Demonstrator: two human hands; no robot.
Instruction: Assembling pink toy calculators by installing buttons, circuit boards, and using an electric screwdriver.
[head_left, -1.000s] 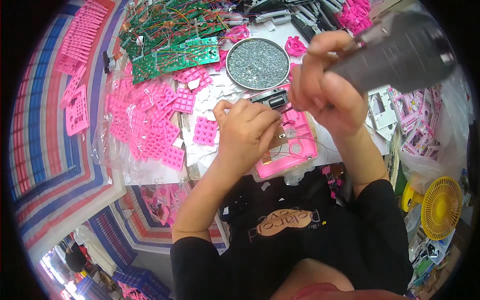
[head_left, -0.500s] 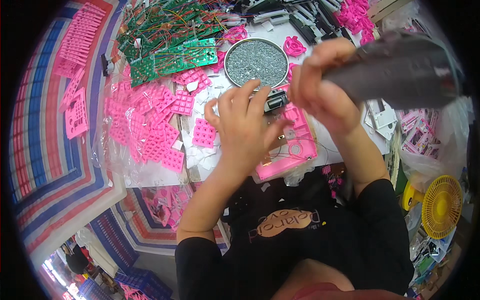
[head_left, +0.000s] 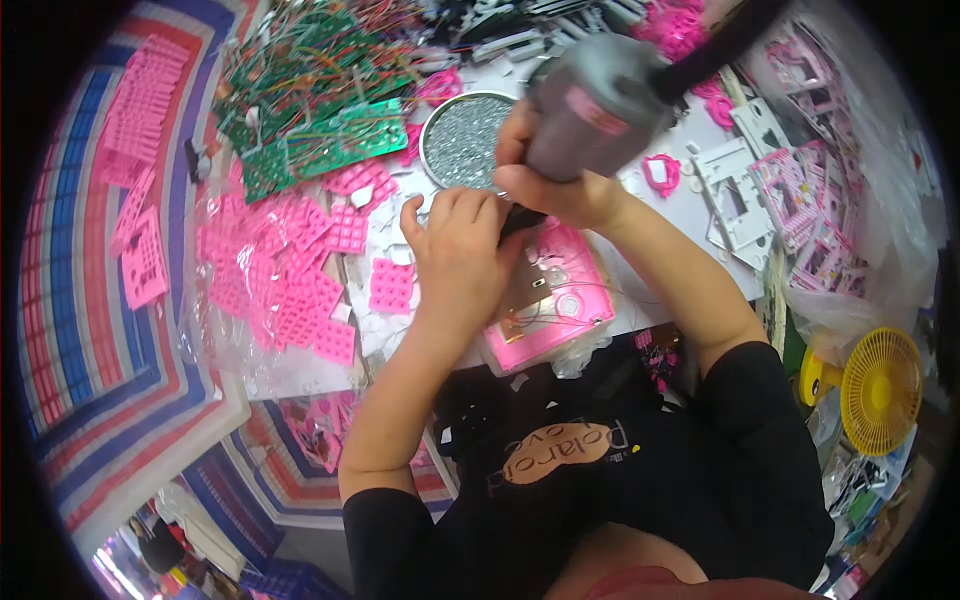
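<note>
The right hand (head_left: 560, 190) has its fingers wrapped round a grey barrel-shaped electric screwdriver (head_left: 595, 110), tip down at the pink plastic casing (head_left: 545, 300) at the counter's 6 o'clock edge. The left hand (head_left: 460, 255), fingers curled narrow, steadies the tip. A slipping bit could nick those fingers or skid onto the casing's wires.

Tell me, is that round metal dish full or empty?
Full: the round metal dish is covered rim to rim with small silvery glittering bits, no bare bottom showing.

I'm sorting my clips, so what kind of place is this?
Likely a small toy or gadget assembly bench: green circuit boards, heaps of pink keypads, and the right hand holding a power screwdriver over a pink casing.
</note>
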